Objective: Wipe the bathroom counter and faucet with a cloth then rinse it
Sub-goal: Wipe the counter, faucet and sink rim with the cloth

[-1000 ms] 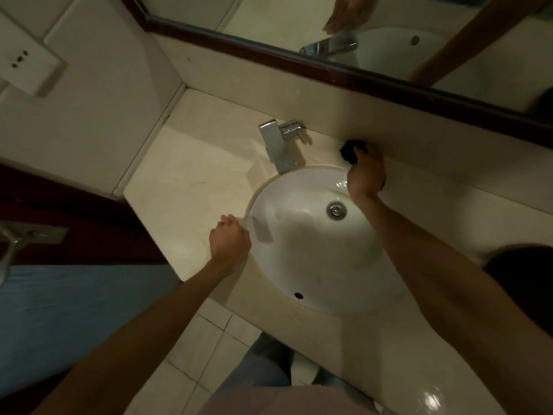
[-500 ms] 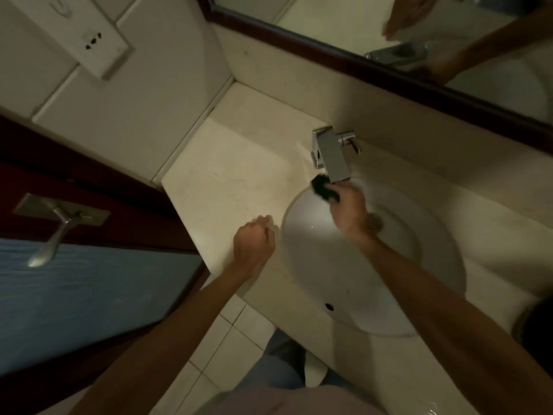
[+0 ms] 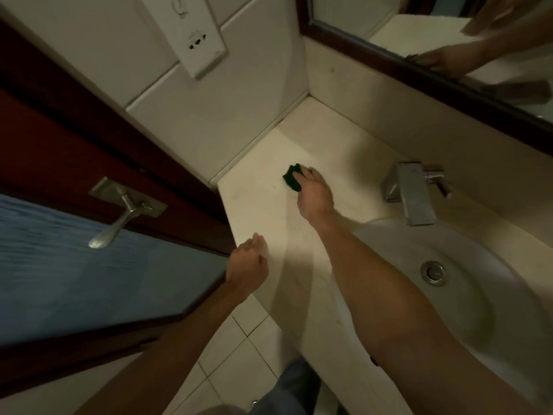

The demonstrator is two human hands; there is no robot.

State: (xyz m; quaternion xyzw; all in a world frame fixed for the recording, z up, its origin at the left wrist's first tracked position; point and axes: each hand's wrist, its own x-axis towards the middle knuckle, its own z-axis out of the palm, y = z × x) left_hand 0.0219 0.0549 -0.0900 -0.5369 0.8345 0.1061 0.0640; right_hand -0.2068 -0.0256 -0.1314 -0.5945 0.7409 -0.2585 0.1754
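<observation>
A small dark cloth [image 3: 292, 178] lies pressed flat on the pale stone counter [image 3: 338, 157], left of the faucet and near the counter's left edge. My right hand [image 3: 314, 194] is shut on the cloth, fingers on top of it. The square chrome faucet [image 3: 411, 191] stands to the right behind the white oval sink [image 3: 484, 310], with its spout over the basin. My left hand [image 3: 247, 263] is curled into a loose fist and rests on the counter's front left corner, holding nothing.
A dark wooden door with a blue panel and a metal lever handle [image 3: 119, 217] stands just left of the counter. A wall socket plate [image 3: 191, 34] hangs above. A framed mirror [image 3: 434, 55] runs along the back wall. Tiled floor [image 3: 233, 354] lies below the counter edge.
My right hand has carried the cloth from the back wall right of the faucet, past the spout, to the counter left of the faucet. The view has turned left. My left hand has stayed put.
</observation>
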